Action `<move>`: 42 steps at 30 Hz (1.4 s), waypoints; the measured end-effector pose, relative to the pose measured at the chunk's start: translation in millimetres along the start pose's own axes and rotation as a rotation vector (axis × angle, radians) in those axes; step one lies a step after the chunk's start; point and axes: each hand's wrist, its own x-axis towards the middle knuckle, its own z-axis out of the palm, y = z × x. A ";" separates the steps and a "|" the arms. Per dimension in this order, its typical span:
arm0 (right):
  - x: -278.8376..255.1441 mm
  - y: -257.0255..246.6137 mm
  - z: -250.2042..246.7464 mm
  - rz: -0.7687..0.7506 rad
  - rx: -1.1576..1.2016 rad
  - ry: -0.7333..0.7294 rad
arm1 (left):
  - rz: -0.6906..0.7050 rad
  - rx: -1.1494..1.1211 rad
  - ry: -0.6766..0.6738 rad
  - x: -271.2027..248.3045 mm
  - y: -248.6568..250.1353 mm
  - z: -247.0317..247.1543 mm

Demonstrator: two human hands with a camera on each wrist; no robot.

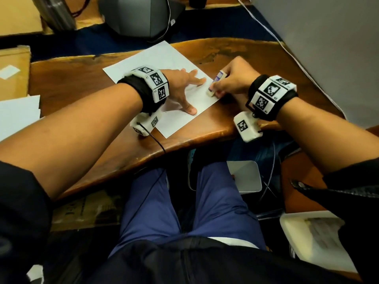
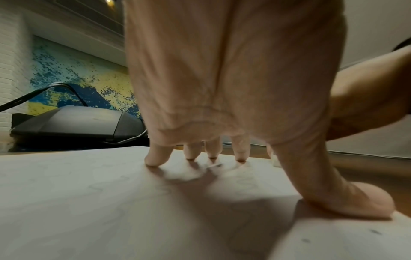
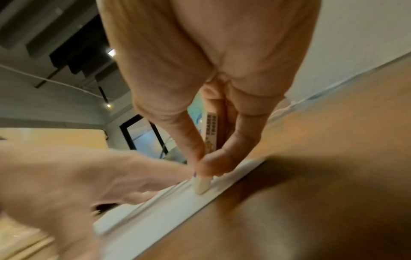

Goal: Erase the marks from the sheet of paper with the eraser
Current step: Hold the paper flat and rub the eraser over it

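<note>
A white sheet of paper (image 1: 164,64) lies at an angle on the wooden table (image 1: 67,83). My left hand (image 1: 184,87) presses flat on the sheet with spread straight fingers (image 2: 155,158) and thumb. My right hand (image 1: 229,80) pinches a white eraser (image 1: 215,83) in a printed sleeve, its bare tip (image 3: 201,186) touching the paper (image 3: 155,211) near the right edge. Faint pencil squiggles (image 2: 246,181) show on the paper (image 2: 77,202) in the left wrist view. The eraser's tip (image 2: 276,161) peeks from behind my left thumb.
A dark grey device (image 1: 141,15) with cables stands behind the sheet. Cardboard (image 1: 14,70) and more white sheets (image 1: 18,113) lie at the left. A white cable (image 1: 266,29) runs along the right wall. The table's front edge (image 1: 184,144) is close to my legs.
</note>
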 end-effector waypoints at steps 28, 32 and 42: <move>17.7 0.9 -4.8 -0.091 -0.097 0.068 | 0.015 0.033 -0.001 3.8 -0.4 2.6; 16.4 5.6 2.5 -0.082 -0.051 -0.006 | 0.020 0.040 -0.013 4.0 -0.1 2.5; 17.4 3.8 4.3 -0.118 -0.082 -0.016 | 0.002 0.053 -0.034 4.4 0.1 1.4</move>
